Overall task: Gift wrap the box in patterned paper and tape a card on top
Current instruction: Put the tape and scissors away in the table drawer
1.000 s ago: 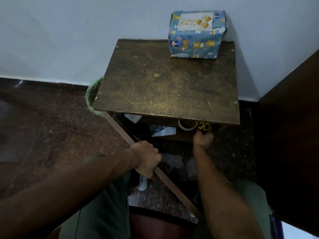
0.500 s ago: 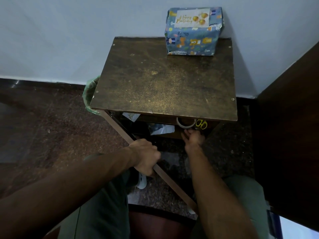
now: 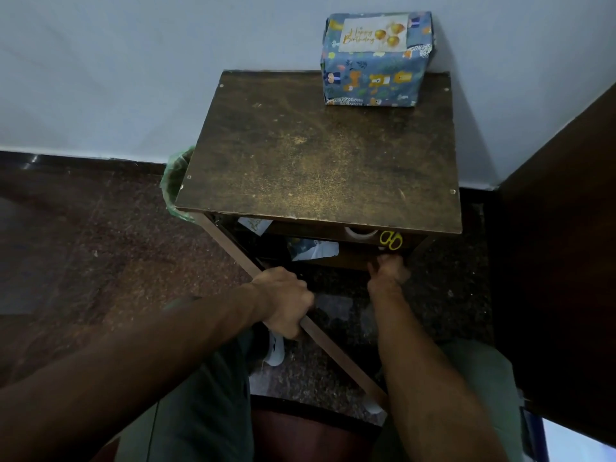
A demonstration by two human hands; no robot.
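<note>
Card (image 3: 374, 33) on wrapped box (image 3: 375, 60) read "Happy Birthday". L hand (image 3: 285, 301) gripped table leg (image 3: 336, 348); R hand (image 3: 388, 270) at shelf edge, grip unclear.

Worn wood table (image 3: 320, 161) w/ pale wall (image 3: 133, 61)

Reads "Happy Birthday" in gold script on the white card (image 3: 374, 32) atop the wrapped box (image 3: 371, 80).
</note>
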